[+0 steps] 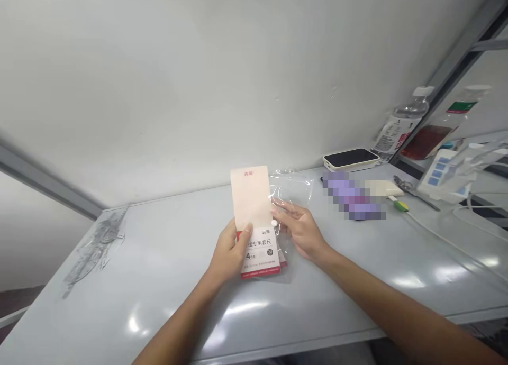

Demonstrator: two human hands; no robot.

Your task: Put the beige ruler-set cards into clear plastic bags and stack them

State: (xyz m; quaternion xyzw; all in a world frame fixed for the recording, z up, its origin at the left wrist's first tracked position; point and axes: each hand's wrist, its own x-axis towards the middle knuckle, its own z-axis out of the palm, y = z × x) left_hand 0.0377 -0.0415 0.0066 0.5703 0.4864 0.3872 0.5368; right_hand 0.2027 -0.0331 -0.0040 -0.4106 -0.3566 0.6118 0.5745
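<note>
My left hand (228, 254) grips a flat cardboard ruler-set packet (252, 198), thumb across its front. The packet's upper part is cream; its lower part is white with dark Chinese print and a red strip along the bottom. Just right of it, my right hand (305, 233) has its fingers closed on a clear plastic bag (291, 188). This bag extends behind the packet, and a small white round piece shows by my right fingertips. Part of another red-edged card peeks out behind the packet's lower right corner. What else is inside the bag is hidden.
On the grey table (170, 238), crumpled clear plastic (97, 243) lies at the left. To the right are a phone (351, 158), a blurred purple item (351, 195), a white cable (436, 238), a water bottle (402, 124) and a bottle of red liquid (431, 137). A wall stands behind.
</note>
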